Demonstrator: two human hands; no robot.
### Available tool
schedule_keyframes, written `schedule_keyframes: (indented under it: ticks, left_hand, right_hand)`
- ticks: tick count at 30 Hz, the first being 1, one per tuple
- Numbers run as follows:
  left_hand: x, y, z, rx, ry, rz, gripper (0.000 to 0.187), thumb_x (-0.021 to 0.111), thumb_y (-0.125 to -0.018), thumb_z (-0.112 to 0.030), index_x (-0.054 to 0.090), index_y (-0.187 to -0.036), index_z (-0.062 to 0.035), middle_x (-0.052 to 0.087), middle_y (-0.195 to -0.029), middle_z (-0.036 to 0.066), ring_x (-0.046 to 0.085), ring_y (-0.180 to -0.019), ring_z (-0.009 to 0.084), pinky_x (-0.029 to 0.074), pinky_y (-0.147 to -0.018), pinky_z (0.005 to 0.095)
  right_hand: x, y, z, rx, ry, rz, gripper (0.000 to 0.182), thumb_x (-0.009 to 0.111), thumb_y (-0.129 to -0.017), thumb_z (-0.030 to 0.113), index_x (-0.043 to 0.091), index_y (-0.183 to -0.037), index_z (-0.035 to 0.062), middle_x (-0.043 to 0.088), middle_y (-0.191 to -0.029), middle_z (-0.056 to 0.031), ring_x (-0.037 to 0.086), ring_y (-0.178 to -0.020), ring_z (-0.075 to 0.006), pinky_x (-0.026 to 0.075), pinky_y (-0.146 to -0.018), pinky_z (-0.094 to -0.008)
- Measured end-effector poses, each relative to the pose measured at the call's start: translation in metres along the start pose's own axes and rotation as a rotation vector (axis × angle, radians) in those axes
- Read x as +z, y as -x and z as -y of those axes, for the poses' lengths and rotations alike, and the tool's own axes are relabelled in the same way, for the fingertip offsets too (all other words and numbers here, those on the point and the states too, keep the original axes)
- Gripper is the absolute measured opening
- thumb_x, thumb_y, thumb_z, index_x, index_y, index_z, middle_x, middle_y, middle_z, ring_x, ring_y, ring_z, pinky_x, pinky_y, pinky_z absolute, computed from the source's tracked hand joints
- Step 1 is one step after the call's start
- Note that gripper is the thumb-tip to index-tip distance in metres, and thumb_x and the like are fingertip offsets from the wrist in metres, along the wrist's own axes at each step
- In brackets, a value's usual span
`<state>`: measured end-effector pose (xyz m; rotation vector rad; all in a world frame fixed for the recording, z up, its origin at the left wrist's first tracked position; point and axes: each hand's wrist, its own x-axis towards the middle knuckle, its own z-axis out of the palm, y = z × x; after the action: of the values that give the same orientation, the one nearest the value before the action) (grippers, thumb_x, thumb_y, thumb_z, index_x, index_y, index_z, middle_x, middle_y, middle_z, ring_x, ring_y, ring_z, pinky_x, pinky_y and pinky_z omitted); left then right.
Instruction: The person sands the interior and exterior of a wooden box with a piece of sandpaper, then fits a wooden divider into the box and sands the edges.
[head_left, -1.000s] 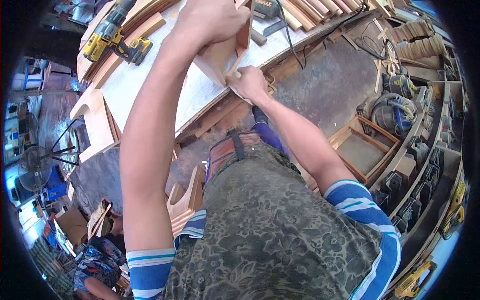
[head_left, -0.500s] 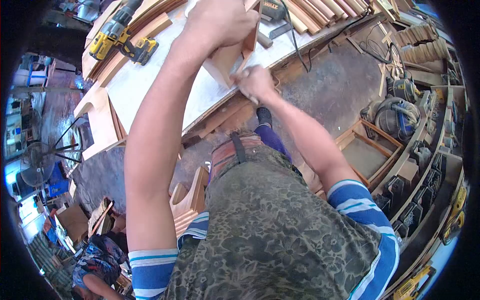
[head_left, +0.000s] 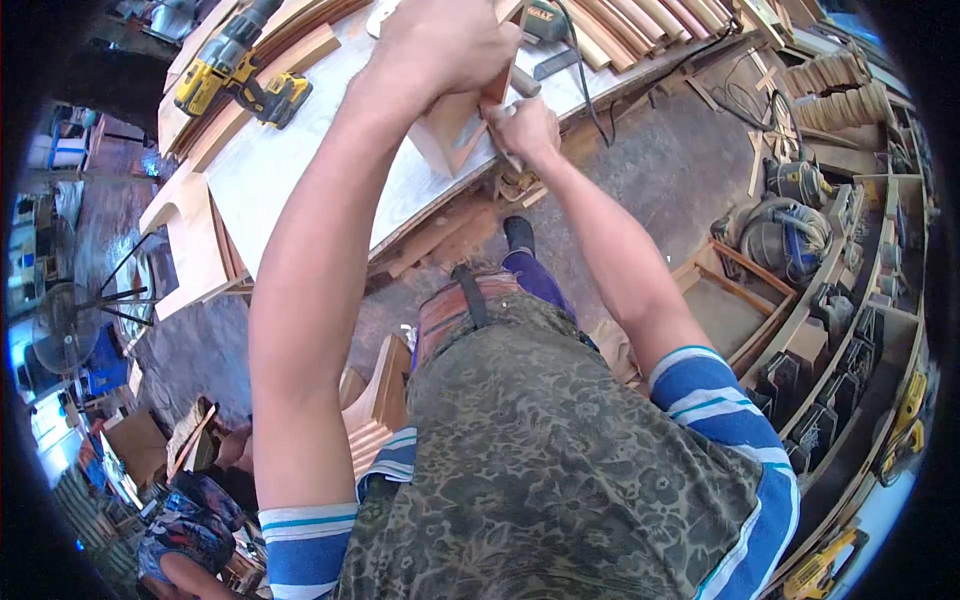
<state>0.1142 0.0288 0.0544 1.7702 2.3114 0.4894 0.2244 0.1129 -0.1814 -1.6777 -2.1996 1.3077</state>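
Note:
My left hand (head_left: pixel 450 45) is closed on the upper part of an angled wooden piece (head_left: pixel 445 135), pressing it down on the white-topped workbench (head_left: pixel 320 150). The wood has a pale broad face and a darker reddish edge. At the right side of that piece, close to the bench edge, my right hand (head_left: pixel 527 130) has its fingers curled in against the wood. Whatever those fingers pinch is hidden. A yellow and black cordless drill (head_left: pixel 240 80) lies on the bench to the left of my left hand. Just beyond my right hand is a short grey cylinder (head_left: pixel 524 82).
Wooden strips (head_left: pixel 640 30) are stacked at the bench's far side, near a dark corded power tool (head_left: pixel 545 20). A black cable (head_left: pixel 590 90) hangs over the edge. A wooden frame (head_left: pixel 740 300) and a vacuum (head_left: pixel 785 235) stand at right. Another person (head_left: pixel 190 530) is at lower left.
My right hand has moved away from my body, up along the wooden piece's right edge. My left hand keeps its hold in nearly the same place.

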Motion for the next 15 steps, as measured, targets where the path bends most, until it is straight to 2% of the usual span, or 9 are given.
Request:
schedule_keyframes:
  ticks: [1, 2, 4, 6, 7, 8, 10, 12, 15]
  left_hand:
    - [0.003, 0.001, 0.001, 0.039, 0.023, -0.036, 0.076, 0.053, -0.087, -0.022, 0.039, -0.160, -0.0137, 0.071, -0.109, 0.033, 0.069, -0.101, 0.0475, 0.054, -0.094, 0.0519]
    - [0.048, -0.026, 0.039, 0.080, -0.091, -0.113, 0.075, 0.054, -0.087, -0.022, 0.039, -0.160, -0.0135, 0.071, -0.109, 0.033, 0.069, -0.101, 0.0474, 0.054, -0.094, 0.0518]
    - [0.138, -0.080, 0.114, 0.132, -0.328, -0.284, 0.075, 0.054, -0.087, -0.022, 0.039, -0.160, -0.0131, 0.071, -0.109, 0.033, 0.068, -0.102, 0.0473, 0.054, -0.095, 0.0516]
    - [0.047, -0.030, 0.039, 0.035, -0.090, -0.054, 0.075, 0.053, -0.087, -0.021, 0.040, -0.160, -0.0132, 0.071, -0.110, 0.033, 0.068, -0.102, 0.0472, 0.054, -0.095, 0.0516]
    - [-0.002, -0.002, -0.003, -0.032, 0.019, 0.048, 0.075, 0.053, -0.087, -0.021, 0.040, -0.160, -0.0133, 0.071, -0.110, 0.033, 0.068, -0.102, 0.0471, 0.054, -0.094, 0.0517]
    - [-0.002, -0.002, -0.002, -0.036, 0.013, 0.043, 0.075, 0.053, -0.087, -0.021, 0.040, -0.160, -0.0133, 0.071, -0.110, 0.033, 0.068, -0.102, 0.0471, 0.054, -0.094, 0.0517]
    - [0.001, -0.001, -0.001, -0.004, 0.017, 0.000, 0.074, 0.053, -0.087, -0.021, 0.041, -0.159, -0.0132, 0.070, -0.110, 0.033, 0.069, -0.102, 0.0468, 0.054, -0.094, 0.0518]
    - [-0.002, -0.003, -0.003, -0.014, 0.023, 0.020, 0.074, 0.053, -0.087, -0.021, 0.041, -0.159, -0.0131, 0.070, -0.110, 0.033, 0.068, -0.102, 0.0469, 0.054, -0.094, 0.0516]
    - [-0.004, -0.004, -0.006, -0.035, 0.013, 0.078, 0.074, 0.053, -0.087, -0.021, 0.041, -0.159, -0.0127, 0.070, -0.111, 0.033, 0.068, -0.103, 0.0469, 0.054, -0.094, 0.0514]
  right_hand:
    - [0.013, 0.009, -0.002, -0.023, 0.078, -0.057, 0.060, 0.078, -0.082, 0.058, 0.079, -0.105, 0.0026, 0.076, -0.107, -0.0250, 0.074, -0.104, -0.0394, 0.058, -0.093, -0.0475]
    - [0.023, 0.015, -0.007, -0.048, 0.159, -0.118, 0.059, 0.078, -0.082, 0.059, 0.080, -0.102, 0.0028, 0.076, -0.104, -0.0250, 0.075, -0.101, -0.0395, 0.058, -0.091, -0.0476]
    - [0.024, 0.013, -0.017, -0.123, 0.204, -0.104, 0.058, 0.078, -0.082, 0.058, 0.080, -0.101, 0.0031, 0.076, -0.100, -0.0256, 0.075, -0.100, -0.0404, 0.058, -0.091, -0.0474]
    - [0.008, -0.004, -0.011, -0.015, 0.112, -0.030, 0.060, 0.077, -0.083, 0.059, 0.079, -0.101, 0.0012, 0.076, -0.101, -0.0266, 0.074, -0.102, -0.0416, 0.058, -0.092, -0.0474]
    - [-0.006, 0.003, 0.003, -0.004, 0.111, -0.108, 0.053, 0.075, -0.087, 0.051, 0.080, -0.100, 0.0006, 0.076, -0.108, -0.0264, 0.073, -0.108, -0.0393, 0.057, -0.094, -0.0480]
    - [-0.017, 0.005, 0.008, -0.005, 0.063, -0.040, 0.055, 0.075, -0.087, 0.053, 0.079, -0.099, -0.0006, 0.076, -0.108, -0.0263, 0.074, -0.106, -0.0402, 0.057, -0.093, -0.0478]
    - [0.000, 0.009, 0.006, 0.020, 0.108, -0.083, 0.058, 0.077, -0.085, 0.054, 0.079, -0.098, -0.0021, 0.076, -0.108, -0.0268, 0.073, -0.107, -0.0410, 0.057, -0.095, -0.0476]
    - [0.014, 0.023, -0.002, -0.083, 0.191, -0.068, 0.060, 0.079, -0.083, 0.056, 0.079, -0.097, -0.0031, 0.075, -0.108, -0.0274, 0.072, -0.109, -0.0417, 0.056, -0.096, -0.0483]
    - [-0.010, 0.010, 0.007, -0.033, 0.157, -0.076, 0.061, 0.079, -0.082, 0.055, 0.078, -0.104, -0.0019, 0.075, -0.112, -0.0271, 0.072, -0.111, -0.0408, 0.056, -0.098, -0.0484]
